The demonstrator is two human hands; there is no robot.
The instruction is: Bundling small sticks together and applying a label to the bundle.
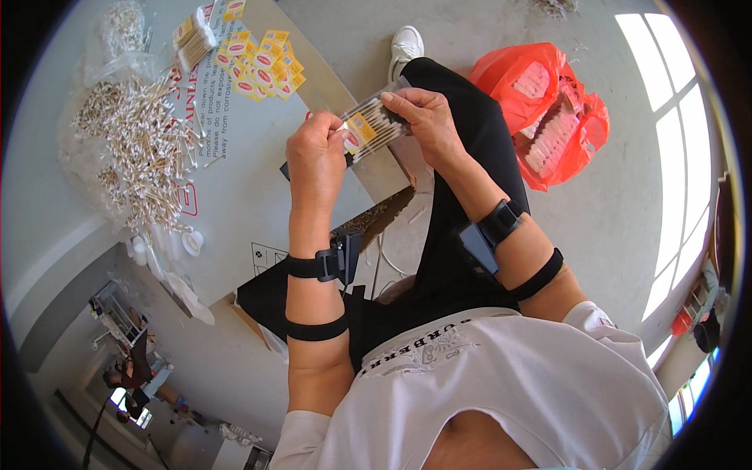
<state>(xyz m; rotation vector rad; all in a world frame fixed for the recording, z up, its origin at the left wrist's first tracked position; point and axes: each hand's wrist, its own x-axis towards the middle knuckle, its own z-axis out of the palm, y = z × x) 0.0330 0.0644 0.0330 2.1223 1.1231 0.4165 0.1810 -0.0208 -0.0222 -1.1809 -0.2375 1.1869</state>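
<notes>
Above my lap is a small clear bag of cotton swabs (381,128), tilted, with a yellow label card (359,131) at its left end. The fingers of my left hand (317,153) are closed on that labelled end. My right hand (427,121) pinches the other end, its thumb lying along the plastic. To the left, a large heap of loose cotton swabs (149,145) spills from clear plastic on the table. Several yellow label cards (265,66) lie scattered beyond my left hand, and a filled pack of swabs (193,43) rests beside them.
The grey table (243,188) reaches from the left up to my knee. On the floor at right stands a red plastic bag (501,59) holding pale bundles (554,141). A small white lid-like piece (193,242) sits by the heap. People (133,376) appear at lower left.
</notes>
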